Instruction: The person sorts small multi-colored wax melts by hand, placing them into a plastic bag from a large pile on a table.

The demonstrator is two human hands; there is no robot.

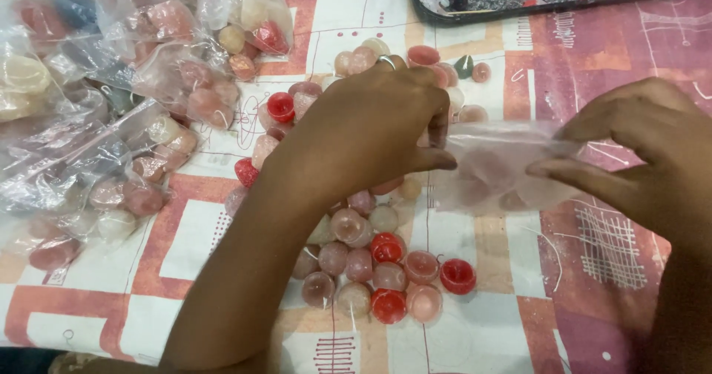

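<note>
Both my hands are on one small clear plastic bag (504, 170) right in the middle of the frame, a bit right of center. My left hand (371, 125) comes in from the bottom and has its fingers closed on the bag's left edge, thumb pressed against it. There's one ring (387, 61) on that hand. My right hand (645, 148), over on the right side, is pinching the bag's other edge between thumb and fingers, so the bag is stretched flat between the two. It looks like there are a few pale pink pieces inside, but I can't count them through the plastic.

Under and around my left arm there's a loose pile of small round candles (371, 259), mostly pale pink with some bright red ones (457, 275) mixed in. In the lower bunch I count roughly fifteen, four of them red. More sit above my hand, around a dozen showing, plus one dark green piece (464, 66).

Upper left and left of the frame: a heap of filled plastic bags (126, 114), at least six, but they overlap too much to be sure.

One dark tray (445, 14) along the top right edge, with red and dark bits in it. Everything sits on a tabletop (222, 240) with a pink, red and white patterned cover.
</note>
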